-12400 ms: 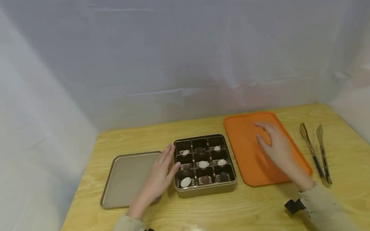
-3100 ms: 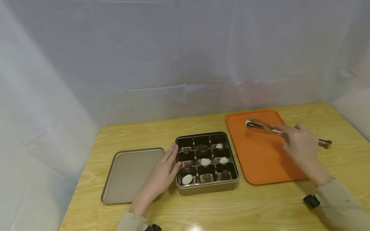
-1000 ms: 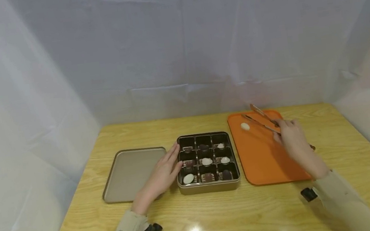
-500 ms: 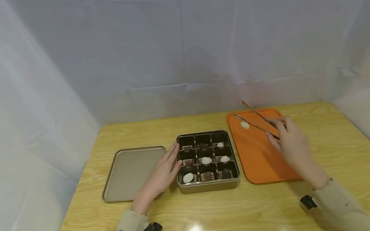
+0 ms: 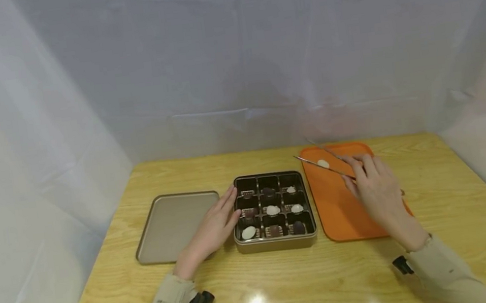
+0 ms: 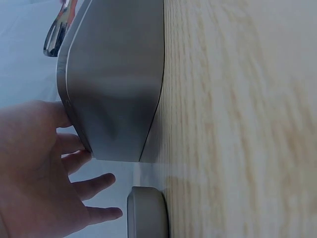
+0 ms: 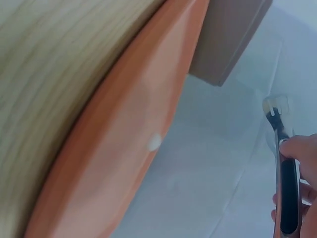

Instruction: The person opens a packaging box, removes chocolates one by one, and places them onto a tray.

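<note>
My left hand (image 5: 209, 232) rests its straight fingers against the left side of the metal box (image 5: 277, 244), as the left wrist view also shows. Dark dividers split this box into several compartments. Most hold one white or dark chocolate; the back-left compartment shows none. My right hand (image 5: 377, 190) grips metal tongs (image 7: 288, 196) with dark handle grips, over the orange tray (image 5: 348, 212). The tongs' tips stand apart with nothing between them, pointing left above the tray's back-left edge. One white oval chocolate (image 5: 323, 164) lies at the back left of this tray.
A flat, rimmed metal lid or tray (image 5: 170, 225) lies left of the box, partly beneath my left forearm. White sheeting (image 5: 231, 61) hangs behind the wooden table (image 5: 243, 294) and along both sides.
Since the oldest frame, my right hand has taken up the tongs, and a white chocolate has gone from the back-left compartment to the orange tray. Lately the spread tongs shift left; my left hand stays.
</note>
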### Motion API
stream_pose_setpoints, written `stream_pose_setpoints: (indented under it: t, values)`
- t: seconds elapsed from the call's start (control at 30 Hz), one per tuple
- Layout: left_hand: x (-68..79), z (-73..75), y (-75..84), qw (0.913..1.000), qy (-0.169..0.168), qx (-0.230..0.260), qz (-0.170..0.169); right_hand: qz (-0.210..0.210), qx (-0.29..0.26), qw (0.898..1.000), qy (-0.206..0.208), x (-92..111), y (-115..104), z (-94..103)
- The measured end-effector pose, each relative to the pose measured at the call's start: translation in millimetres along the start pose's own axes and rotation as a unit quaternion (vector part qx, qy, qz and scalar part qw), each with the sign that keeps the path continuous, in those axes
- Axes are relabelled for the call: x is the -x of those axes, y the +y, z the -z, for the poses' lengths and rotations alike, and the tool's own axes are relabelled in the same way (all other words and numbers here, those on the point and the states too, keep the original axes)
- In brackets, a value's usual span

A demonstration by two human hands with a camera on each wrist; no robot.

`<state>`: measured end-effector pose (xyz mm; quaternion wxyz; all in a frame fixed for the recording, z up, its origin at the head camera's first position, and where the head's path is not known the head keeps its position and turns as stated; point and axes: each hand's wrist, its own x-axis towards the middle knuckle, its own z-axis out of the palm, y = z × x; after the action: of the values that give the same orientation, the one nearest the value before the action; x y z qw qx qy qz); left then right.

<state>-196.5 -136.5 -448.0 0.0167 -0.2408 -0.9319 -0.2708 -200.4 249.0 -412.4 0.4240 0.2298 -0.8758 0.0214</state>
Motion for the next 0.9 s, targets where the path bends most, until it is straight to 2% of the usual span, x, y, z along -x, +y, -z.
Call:
stream_pose_setpoints:
  t: [0.2,0.5,0.77,0.9]
  values:
    - [-0.6,-0.3,0.9,1.0000,-0.003,0.002,0.001,0.016,-0.044,0.999,-0.009,-9.2,-6.2,6.6]
    - [-0.5,-0.3,0.7,1.0000,0.006,0.007,-0.004,0.049,-0.087,0.990,-0.100,-29.3,-22.4,16.2]
    - [-0.9,-0.4,1.3,1.0000,-0.005,0.006,0.004,0.098,-0.078,0.983,-0.135,-48.0,-35.3,12.6]
    - [-1.1,-0.5,1.5,1.0000,-0.005,0.007,0.004,0.110,-0.063,0.977,-0.174,-60.3,-40.1,9.5]
